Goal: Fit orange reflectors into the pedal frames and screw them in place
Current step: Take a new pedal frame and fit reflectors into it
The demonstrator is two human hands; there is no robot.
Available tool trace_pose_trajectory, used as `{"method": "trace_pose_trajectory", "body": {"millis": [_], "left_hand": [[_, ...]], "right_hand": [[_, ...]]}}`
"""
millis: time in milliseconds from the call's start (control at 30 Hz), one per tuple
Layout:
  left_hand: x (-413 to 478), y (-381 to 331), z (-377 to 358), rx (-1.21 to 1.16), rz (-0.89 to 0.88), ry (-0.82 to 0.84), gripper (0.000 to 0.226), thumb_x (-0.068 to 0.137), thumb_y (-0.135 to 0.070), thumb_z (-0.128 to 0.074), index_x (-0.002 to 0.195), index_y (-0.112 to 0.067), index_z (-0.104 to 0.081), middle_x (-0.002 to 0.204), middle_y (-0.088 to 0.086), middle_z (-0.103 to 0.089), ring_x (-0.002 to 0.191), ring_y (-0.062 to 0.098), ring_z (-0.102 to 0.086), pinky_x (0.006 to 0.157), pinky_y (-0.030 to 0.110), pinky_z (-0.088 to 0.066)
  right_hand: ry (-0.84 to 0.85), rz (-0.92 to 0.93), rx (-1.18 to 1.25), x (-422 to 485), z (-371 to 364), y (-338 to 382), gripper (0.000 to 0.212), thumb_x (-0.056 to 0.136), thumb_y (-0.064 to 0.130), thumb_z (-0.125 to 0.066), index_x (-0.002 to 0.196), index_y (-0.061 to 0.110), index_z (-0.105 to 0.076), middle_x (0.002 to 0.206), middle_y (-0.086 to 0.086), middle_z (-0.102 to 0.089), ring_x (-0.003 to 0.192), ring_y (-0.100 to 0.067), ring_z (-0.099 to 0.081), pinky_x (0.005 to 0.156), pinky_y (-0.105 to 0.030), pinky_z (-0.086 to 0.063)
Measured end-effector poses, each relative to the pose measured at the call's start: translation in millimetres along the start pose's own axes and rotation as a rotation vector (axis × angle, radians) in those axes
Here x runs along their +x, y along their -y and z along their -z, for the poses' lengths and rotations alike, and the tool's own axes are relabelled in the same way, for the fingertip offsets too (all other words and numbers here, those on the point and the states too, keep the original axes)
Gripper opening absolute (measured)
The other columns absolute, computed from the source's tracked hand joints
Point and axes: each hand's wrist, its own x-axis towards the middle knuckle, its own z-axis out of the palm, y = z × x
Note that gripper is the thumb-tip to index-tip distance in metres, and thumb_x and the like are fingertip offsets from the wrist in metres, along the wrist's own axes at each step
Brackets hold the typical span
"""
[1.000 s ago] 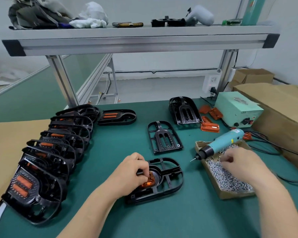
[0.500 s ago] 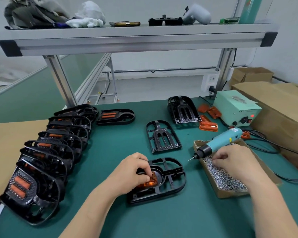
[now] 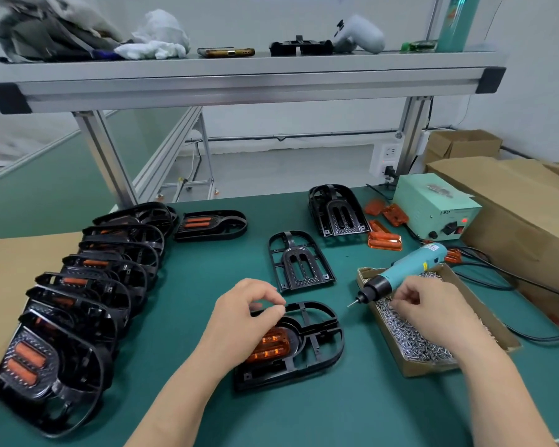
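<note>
**Orange reflector seated in a pedal frame, with both hands at the green counter.**

The orange reflector lies in the rounded end of the black pedal frame, which is flat on the counter in front of the person. The reflector is uncovered, just below the fingertips of the left hand. That hand's fingers are curled over the frame's far-left rim, with the thumb tip at the rim; whether they grip it cannot be told. The right hand is well apart from the reflector, its fingers bent down into the screws in a cardboard box; whether they pinch one cannot be told. A blue-green screwdriver lies across the box's far corner, its tip pointing toward the frame. Pedals with reflectors fitted stand in a row at the left.
</note>
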Motion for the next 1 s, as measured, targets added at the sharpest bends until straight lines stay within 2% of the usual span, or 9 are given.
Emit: {"method": "trace_pose_trajectory", "body": {"millis": [100,200,267,333,467,667,800,900,1000], "left_hand": [[-3.5,-14.7,-2.4,-0.22,0.104,-0.037,0.024,0.089,-0.012,-0.069,0.079,-0.033,-0.074,0.083,-0.006,-0.074,0.071,0.003,-0.065,0.067,0.013,-0.048],[-6.1,-30.3,-11.9,-0.521,0.213,0.026,0.024,0.092,-0.001,-0.063,0.082,-0.017,-0.077,0.084,0.009,-0.076,0.066,0.011,-0.068,0.058,0.017,-0.05],[-6.7,-40.2,-21.0,-0.689,0.292,0.118,0.016,0.094,-0.005,-0.062,0.088,-0.009,-0.077,0.089,0.013,-0.076,0.067,0.013,-0.069,0.056,0.018,-0.051],[-6.0,-47.0,-27.6,-0.837,0.363,0.189,0.015,0.095,-0.01,-0.062,0.094,-0.002,-0.074,0.09,0.015,-0.076,0.067,0.013,-0.069,0.055,0.017,-0.051],[-3.5,-48.6,-26.7,-1.052,0.456,0.226,0.015,0.08,-0.015,-0.071,0.086,-0.001,-0.075,0.082,0.014,-0.072,0.059,0.01,-0.065,0.048,0.015,-0.049],[-4.8,-44.2,-21.6,-1.268,0.599,0.227,0.018,0.073,-0.011,-0.075,0.087,-0.001,-0.078,0.082,0.012,-0.071,0.056,0.008,-0.064,0.045,0.012,-0.051],[-5.0,-44.0,-23.0,-1.309,0.619,0.192,0.015,0.066,-0.007,-0.077,0.08,-0.001,-0.077,0.076,0.012,-0.068,0.053,0.008,-0.062,0.044,0.012,-0.05],[-4.7,-42.0,-21.9,-1.24,0.575,0.147,0.007,0.064,-0.004,-0.078,0.07,-0.006,-0.076,0.074,0.013,-0.068,0.054,0.009,-0.063,0.047,0.013,-0.051],[-5.2,-39.6,-17.8,-1.192,0.523,0.121,0.007,0.066,-0.002,-0.076,0.067,-0.009,-0.075,0.074,0.012,-0.068,0.056,0.009,-0.064,0.049,0.013,-0.052]], "right_hand": [[-0.085,0.011,0.044,-3.4,6.8,4.3,0.02,0.089,0.02,-0.07,0.071,0.027,-0.065,0.069,0.009,-0.067,0.071,-0.009,-0.059,0.059,-0.029,-0.04],[-0.159,0.11,0.35,-12.1,10.8,27.2,0.017,0.085,0.019,-0.075,0.07,0.026,-0.071,0.065,0.013,-0.068,0.063,-0.002,-0.058,0.057,-0.02,-0.04],[-0.098,0.179,0.622,-21.8,5.3,51.6,0.016,0.083,0.013,-0.079,0.07,0.023,-0.075,0.07,0.012,-0.069,0.063,0.002,-0.056,0.062,-0.013,-0.043],[-0.02,0.217,0.819,-30.5,-5.9,71.4,0.015,0.081,0.008,-0.081,0.072,0.02,-0.078,0.078,0.0,-0.07,0.069,-0.004,-0.059,0.068,-0.013,-0.045],[0.062,0.2,1.081,-39.7,-24.7,92.5,0.009,0.081,-0.002,-0.077,0.078,0.007,-0.078,0.082,-0.017,-0.069,0.066,-0.01,-0.065,0.066,-0.016,-0.05],[0.153,0.17,1.232,-42.5,-32.1,99.0,0.011,0.084,-0.003,-0.074,0.079,0.006,-0.077,0.082,-0.013,-0.07,0.069,-0.015,-0.067,0.066,-0.017,-0.051],[0.174,0.226,1.143,-39.3,-33.4,94.7,0.013,0.086,0.001,-0.074,0.084,0.012,-0.081,0.08,-0.006,-0.071,0.075,-0.014,-0.069,0.071,-0.016,-0.051],[-0.05,0.231,0.953,-28.2,-33.9,81.0,0.017,0.09,0.009,-0.073,0.089,0.024,-0.081,0.091,0.003,-0.071,0.09,-0.009,-0.067,0.082,-0.018,-0.049],[-0.42,0.027,0.786,-7.7,-25.7,53.8,0.012,0.089,0.024,-0.073,0.1,0.026,-0.068,0.109,0.004,-0.058,0.096,-0.001,-0.056,0.083,-0.023,-0.046]]}}
